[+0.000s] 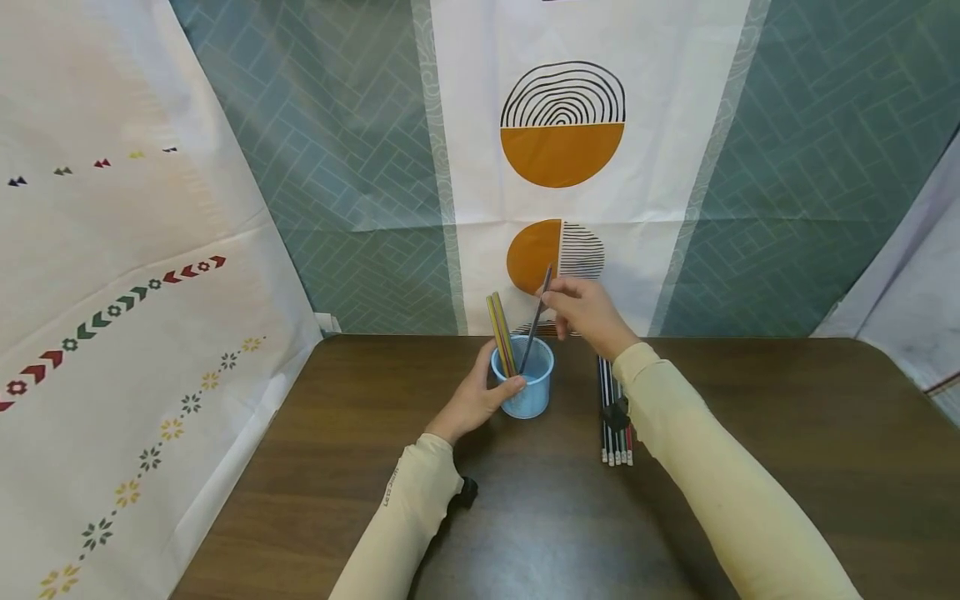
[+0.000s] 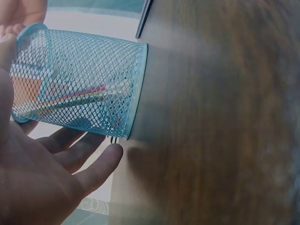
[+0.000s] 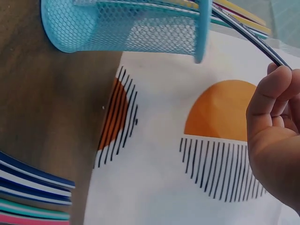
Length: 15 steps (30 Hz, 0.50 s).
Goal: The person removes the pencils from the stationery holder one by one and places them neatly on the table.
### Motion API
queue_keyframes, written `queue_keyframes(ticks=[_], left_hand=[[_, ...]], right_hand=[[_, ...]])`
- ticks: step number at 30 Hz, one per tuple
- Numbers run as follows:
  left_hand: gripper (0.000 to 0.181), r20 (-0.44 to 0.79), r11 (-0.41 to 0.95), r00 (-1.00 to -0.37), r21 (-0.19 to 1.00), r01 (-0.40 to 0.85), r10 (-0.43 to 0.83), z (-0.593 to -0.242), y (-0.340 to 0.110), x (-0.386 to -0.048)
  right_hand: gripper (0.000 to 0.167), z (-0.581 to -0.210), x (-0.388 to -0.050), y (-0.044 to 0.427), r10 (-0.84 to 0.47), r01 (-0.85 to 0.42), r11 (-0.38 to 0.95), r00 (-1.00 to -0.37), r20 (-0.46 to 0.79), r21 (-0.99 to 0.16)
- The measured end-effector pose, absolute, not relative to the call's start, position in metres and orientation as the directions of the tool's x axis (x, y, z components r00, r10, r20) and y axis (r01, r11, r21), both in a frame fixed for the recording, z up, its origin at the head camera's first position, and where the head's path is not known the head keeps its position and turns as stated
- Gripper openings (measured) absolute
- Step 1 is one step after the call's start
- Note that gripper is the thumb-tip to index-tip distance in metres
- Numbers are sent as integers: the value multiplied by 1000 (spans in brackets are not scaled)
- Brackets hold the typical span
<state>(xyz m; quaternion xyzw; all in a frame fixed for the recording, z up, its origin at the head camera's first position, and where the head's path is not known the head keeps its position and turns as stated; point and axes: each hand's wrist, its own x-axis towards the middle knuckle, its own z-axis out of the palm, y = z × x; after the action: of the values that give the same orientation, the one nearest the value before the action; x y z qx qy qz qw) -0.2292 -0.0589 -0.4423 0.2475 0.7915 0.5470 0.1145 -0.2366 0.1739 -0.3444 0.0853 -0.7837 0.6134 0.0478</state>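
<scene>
A light-blue mesh pencil cup stands upright near the table's far edge. My left hand holds it from the left, thumb at the near side of the rim; in the left wrist view several fingers lie beside the mesh wall. Several pencils, yellow-striped ones among them, lean inside the cup. Above the cup, my right hand pinches a dark striped pencil near its upper end, the lower end inside the cup. The right wrist view shows this dark pencil slanting out past the rim.
Right of the cup, several striped pencils lie side by side on the brown wooden table, eraser ends toward me, partly hidden by the right forearm. A hanging cloth with printed circles rises behind the table. White patterned cloth hangs at the left.
</scene>
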Motion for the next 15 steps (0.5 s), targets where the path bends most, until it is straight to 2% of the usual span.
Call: queue_keyframes(ticks=[9,15], left_hand=[[84,79,291,-860,922,256,505,-443,-57,-228],[83,92,277,-854,923,266,512,-441,-59,-228]], right_hand=[[34,-336,-230,188,-15,-147,185,-989,147,-972],[30,-335,-228,201,31,-141,135,-989,147,-981]])
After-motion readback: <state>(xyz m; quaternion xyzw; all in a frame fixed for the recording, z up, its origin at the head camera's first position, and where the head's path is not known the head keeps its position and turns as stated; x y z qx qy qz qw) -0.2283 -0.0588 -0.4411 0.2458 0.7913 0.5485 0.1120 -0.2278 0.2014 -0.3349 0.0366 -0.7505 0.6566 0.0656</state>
